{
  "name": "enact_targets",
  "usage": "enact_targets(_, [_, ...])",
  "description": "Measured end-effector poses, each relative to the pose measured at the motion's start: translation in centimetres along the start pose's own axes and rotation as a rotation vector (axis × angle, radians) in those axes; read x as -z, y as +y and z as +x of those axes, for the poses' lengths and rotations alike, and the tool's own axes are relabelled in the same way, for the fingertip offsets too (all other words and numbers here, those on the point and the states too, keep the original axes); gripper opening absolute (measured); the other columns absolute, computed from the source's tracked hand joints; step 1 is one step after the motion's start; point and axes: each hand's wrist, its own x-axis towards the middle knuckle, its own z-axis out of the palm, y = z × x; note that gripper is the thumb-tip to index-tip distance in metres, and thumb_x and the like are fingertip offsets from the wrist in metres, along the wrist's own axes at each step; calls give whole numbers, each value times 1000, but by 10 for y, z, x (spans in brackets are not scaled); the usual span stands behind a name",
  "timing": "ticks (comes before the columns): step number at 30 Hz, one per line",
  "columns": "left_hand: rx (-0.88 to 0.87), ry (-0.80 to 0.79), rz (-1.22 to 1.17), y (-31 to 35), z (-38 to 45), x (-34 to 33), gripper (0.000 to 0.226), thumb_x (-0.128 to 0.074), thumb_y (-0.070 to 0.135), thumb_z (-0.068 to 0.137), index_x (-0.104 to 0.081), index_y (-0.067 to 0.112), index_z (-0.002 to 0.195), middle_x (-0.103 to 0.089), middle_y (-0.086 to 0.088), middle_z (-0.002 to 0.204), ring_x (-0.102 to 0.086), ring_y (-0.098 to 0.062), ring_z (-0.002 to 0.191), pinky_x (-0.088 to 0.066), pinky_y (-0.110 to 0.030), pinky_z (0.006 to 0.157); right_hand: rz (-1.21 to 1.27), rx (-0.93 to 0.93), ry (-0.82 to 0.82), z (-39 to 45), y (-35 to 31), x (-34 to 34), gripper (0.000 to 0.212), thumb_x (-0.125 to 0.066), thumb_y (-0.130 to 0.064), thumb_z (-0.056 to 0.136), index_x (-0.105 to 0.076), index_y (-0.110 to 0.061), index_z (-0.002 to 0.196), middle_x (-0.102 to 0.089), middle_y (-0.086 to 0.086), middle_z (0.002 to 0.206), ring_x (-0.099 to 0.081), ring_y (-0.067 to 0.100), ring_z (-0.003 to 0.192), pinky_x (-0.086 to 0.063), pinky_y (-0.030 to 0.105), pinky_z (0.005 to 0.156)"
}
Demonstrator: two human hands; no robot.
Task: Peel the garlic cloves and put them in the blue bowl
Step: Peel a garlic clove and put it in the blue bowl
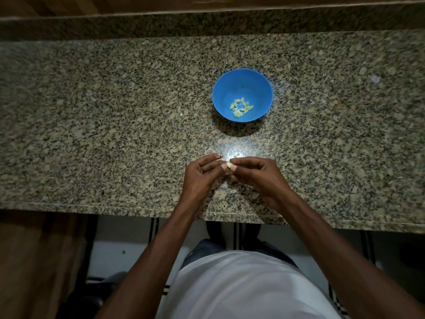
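Right above the near edge of the granite counter (pixel 115 125), both hands meet over a bright patch of reflected light. The left hand (pixel 202 173) and the right hand (pixel 257 173) together pinch a single pale garlic clove (pixel 229 165) between their fingertips, thumbs pressed close on either side of it, the remaining fingers loosely curled. The clove is held just above the stone, not resting on it. Farther back on the counter, well apart from the hands, stands the blue bowl (pixel 230 84), upright, with a small heap of peeled cloves (pixel 241 108) lying at its bottom.
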Motion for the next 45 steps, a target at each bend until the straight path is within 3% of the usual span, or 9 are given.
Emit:
enact_targets(6, [21,47,-18,-3,0,-3,42,-82,5,87,-67,6,126,-79,-13,108,-77,-20,100,-58,-18,76,-128,133,-17,1,4,3,22,-81,-10,91,-79,-2,112,-81,13,101,-78,32,96,-64,41,88])
enact_targets(13, [20,119,35,-1,3,-10,42,-83,5,86,-66,7,124,-80,-11,100,-78,-15,91,-58,-18,74,-470,265,25,11,7,5,21,-83,-17,90,-82,-13,111,-82,-2,100,-79,13,87,-65,42,84])
enact_targets(18, [20,128,39,1,4,-13,40,-82,6,87,-66,9,124,-79,-9,98,-77,-11,89,-57,-16,72,-370,222,-1,14,5,7,15,-80,-12,93,-82,-10,107,-82,1,96,-79,18,90,-66,39,81])
enact_targets(23, [-49,97,64,1,5,-13,33,-78,3,90,-66,25,111,-77,-4,98,-75,-6,90,-59,-19,80,-178,119,-42,12,1,10,18,-79,-11,93,-79,-1,109,-81,13,96,-79,26,93,-64,36,79])
enact_targets(27, [-156,23,237,-1,2,-8,25,-77,4,91,-72,16,112,-77,-3,107,-74,-13,101,-60,-29,91,-171,95,-54,11,0,13,15,-77,-12,95,-79,-3,107,-80,16,94,-77,37,94,-65,46,86])
enact_targets(32, [-288,16,449,-2,2,-5,11,-79,16,92,-77,13,103,-77,5,97,-74,-8,93,-62,-26,83,-223,95,-70,11,-1,13,13,-78,-13,94,-80,-5,104,-79,16,92,-78,33,88,-65,47,86])
enact_targets(38, [-480,34,770,-2,3,-2,15,-75,21,93,-77,11,105,-76,5,90,-69,2,74,-58,-16,66,-305,84,-59,14,1,11,12,-79,-15,94,-80,-8,104,-81,11,94,-79,31,85,-64,52,88])
enact_targets(42, [-484,13,823,-1,5,-1,19,-77,26,93,-75,10,103,-73,5,85,-66,6,70,-52,-9,62,-296,91,-58,12,4,10,13,-82,-16,91,-80,-9,103,-81,10,94,-79,31,89,-63,54,89])
enact_targets(45, [-450,7,829,1,5,-3,20,-79,28,90,-75,10,98,-74,6,80,-68,1,66,-57,-16,60,-404,136,-8,12,7,10,10,-82,-18,91,-81,-15,101,-81,3,90,-79,22,84,-65,49,86])
